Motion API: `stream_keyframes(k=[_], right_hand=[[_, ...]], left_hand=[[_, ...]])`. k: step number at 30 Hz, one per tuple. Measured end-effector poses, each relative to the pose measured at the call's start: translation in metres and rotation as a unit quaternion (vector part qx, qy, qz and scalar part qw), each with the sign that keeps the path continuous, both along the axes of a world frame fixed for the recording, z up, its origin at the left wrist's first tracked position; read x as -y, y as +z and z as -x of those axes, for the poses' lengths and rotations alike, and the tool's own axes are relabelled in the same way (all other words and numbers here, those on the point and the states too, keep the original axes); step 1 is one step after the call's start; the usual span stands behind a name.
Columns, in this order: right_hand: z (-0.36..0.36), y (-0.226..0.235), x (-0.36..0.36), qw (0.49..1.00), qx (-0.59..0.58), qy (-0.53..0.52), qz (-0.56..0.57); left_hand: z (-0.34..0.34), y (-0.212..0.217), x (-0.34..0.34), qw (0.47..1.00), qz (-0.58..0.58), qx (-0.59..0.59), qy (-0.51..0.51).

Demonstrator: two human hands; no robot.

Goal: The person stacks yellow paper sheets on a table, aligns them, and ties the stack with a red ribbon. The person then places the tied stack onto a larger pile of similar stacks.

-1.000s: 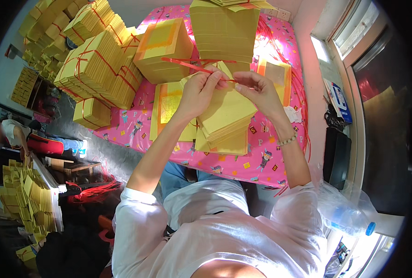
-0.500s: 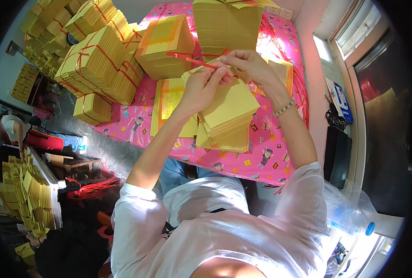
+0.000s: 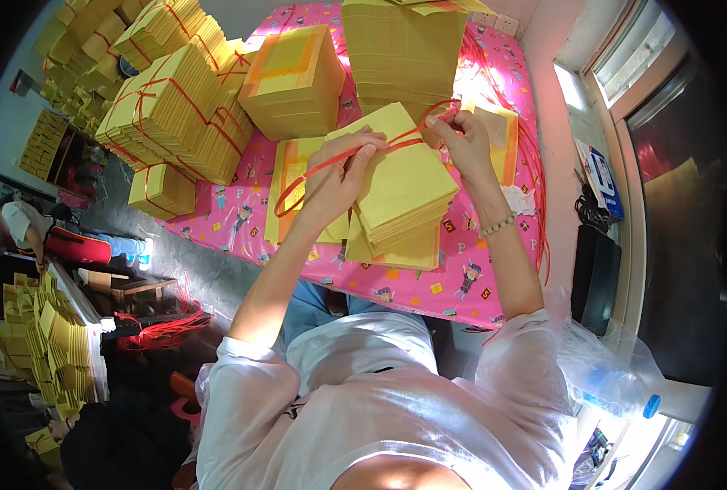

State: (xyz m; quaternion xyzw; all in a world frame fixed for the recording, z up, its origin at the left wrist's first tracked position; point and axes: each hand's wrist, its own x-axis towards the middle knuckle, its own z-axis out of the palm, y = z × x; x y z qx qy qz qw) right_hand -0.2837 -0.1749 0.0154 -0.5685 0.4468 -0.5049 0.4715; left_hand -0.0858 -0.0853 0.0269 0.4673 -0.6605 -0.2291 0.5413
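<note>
A stack of yellow paper sheets [image 3: 403, 181] lies tilted on the pink patterned table cover in front of me. A red plastic strap [image 3: 404, 144] runs across its far part and is drawn out between both hands. My left hand [image 3: 336, 178] rests at the stack's left edge, thumb and fingers closed on the strap, whose loose end loops out to the left. My right hand [image 3: 466, 140] pinches the other side of the strap, just off the stack's right edge. More yellow sheets [image 3: 417, 255] lie under the stack.
A yellow block with an orange-framed top [image 3: 292, 77] and a tall yellow stack [image 3: 404, 57] stand behind. Strap-tied bundles [image 3: 171, 102] rise at the left. Loose red straps [image 3: 535, 180] hang along the right edge. A person [image 3: 28, 229] sits far left.
My hands have moved apart: the left came down and left, the right shifted right and slightly down. The strap, bunched between them before, now stretches across the stack's top.
</note>
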Motion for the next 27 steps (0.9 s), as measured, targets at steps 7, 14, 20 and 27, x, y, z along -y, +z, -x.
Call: stream_keyframes(k=[7,14,20,27], right_hand=[[0.003,0.007,-0.007,1.0,-0.006,-0.007,-0.026],[0.008,0.029,-0.03,0.987,-0.034,-0.065,0.146],[0.005,0.042,-0.087,0.929,-0.11,-0.18,0.305],[-0.005,0.014,-0.177,0.952,-0.043,-0.164,0.254]], left_hand=[[-0.003,-0.001,-0.007,0.999,-0.029,-0.018,0.006],[0.004,-0.004,-0.004,0.999,0.015,0.006,0.048],[0.002,-0.009,-0.005,0.998,-0.002,0.002,0.056],[0.002,-0.013,-0.002,0.998,0.025,0.004,0.065]])
